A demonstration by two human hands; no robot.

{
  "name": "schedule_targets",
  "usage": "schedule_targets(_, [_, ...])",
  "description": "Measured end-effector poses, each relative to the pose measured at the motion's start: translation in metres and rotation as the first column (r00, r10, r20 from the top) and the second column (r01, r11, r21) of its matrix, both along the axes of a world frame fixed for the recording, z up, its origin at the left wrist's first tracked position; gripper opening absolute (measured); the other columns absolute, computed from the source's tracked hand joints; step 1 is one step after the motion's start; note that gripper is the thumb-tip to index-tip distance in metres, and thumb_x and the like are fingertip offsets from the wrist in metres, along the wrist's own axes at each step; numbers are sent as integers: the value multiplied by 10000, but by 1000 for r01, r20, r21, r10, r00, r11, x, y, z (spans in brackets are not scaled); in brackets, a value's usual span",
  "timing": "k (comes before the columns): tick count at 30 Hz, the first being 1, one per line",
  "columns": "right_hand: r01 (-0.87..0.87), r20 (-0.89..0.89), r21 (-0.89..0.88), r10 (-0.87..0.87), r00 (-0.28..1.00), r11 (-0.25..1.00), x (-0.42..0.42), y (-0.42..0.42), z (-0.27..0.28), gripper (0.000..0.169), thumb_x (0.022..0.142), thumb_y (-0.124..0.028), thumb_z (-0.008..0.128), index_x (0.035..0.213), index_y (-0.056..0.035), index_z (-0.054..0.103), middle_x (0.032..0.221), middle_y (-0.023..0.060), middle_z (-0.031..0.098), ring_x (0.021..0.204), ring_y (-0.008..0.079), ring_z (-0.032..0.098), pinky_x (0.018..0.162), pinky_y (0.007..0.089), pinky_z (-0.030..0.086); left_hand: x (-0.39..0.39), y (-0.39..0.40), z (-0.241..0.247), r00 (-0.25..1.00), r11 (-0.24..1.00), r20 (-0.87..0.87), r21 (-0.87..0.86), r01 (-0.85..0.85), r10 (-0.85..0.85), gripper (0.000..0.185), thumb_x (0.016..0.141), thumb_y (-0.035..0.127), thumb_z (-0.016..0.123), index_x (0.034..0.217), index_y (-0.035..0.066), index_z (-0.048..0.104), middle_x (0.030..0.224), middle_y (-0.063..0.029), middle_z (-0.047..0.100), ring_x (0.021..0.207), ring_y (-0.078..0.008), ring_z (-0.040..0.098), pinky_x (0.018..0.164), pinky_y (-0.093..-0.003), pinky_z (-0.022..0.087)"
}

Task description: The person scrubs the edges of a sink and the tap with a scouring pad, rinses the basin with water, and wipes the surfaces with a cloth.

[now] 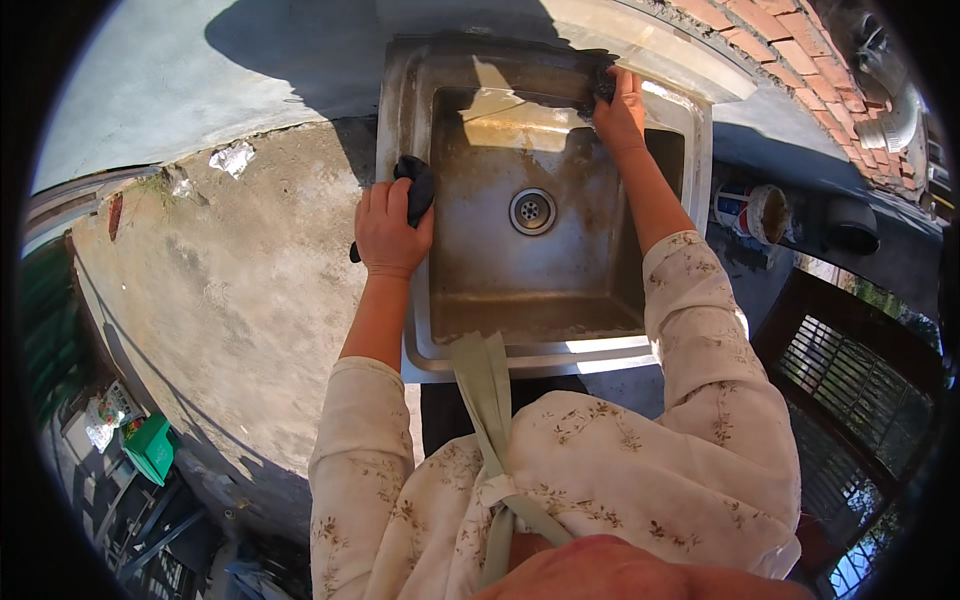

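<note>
A stained stainless steel sink with a round drain strainer lies before me, brown grime on its walls and rim. At the sink's left rim my left hand grips a black cloth, part of which sticks out beyond the wrist side. My right hand presses a dark scouring pad against the far right corner of the rim. Sunlight falls on the basin's far wall; shadow covers much of the rest.
Left of the sink stretches a rough concrete floor with crumpled foil. On the right stand a paint bucket and a dark round vessel. A brick edge is at upper right, a green container at lower left.
</note>
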State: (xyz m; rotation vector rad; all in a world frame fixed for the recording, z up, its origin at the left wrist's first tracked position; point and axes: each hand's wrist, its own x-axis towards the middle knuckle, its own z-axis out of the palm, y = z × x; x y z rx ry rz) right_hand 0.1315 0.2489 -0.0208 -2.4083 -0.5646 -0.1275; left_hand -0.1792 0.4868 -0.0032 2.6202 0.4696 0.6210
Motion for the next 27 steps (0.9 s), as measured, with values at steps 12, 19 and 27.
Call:
schedule_targets(12, [-341, 164, 12, 335, 928, 940, -50, 117, -16, 246, 757, -25, 684, 999, -58, 713, 1035, 143, 678, 1015, 391, 647, 910, 441, 541, 5, 1, 2, 1000, 1000, 9, 21, 4, -4, 450, 727, 207, 808, 1123, 92, 628, 1011, -100, 606, 920, -340, 608, 806, -443, 504])
schedule_targets(19, [302, 3, -213, -308, 951, 929, 34, -89, -13, 269, 773, -14, 661, 1027, -52, 741, 1108, 168, 686, 1043, 358, 672, 926, 430, 546, 5, 0, 2, 999, 999, 19, -29, 26, -25, 442, 723, 198, 813, 1112, 88, 636, 1009, -96, 618, 926, -334, 614, 802, -443, 506])
schedule_targets(27, [-54, 88, -144, 67, 994, 988, -38, 120, -12, 227, 747, -26, 653, 964, -29, 719, 1077, 188, 656, 1071, 400, 607, 936, 456, 519, 3, 1, 2, 1000, 1000, 18, 4, 8, -8, 451, 708, 197, 813, 1109, 93, 635, 998, -85, 606, 911, -324, 613, 788, -436, 506])
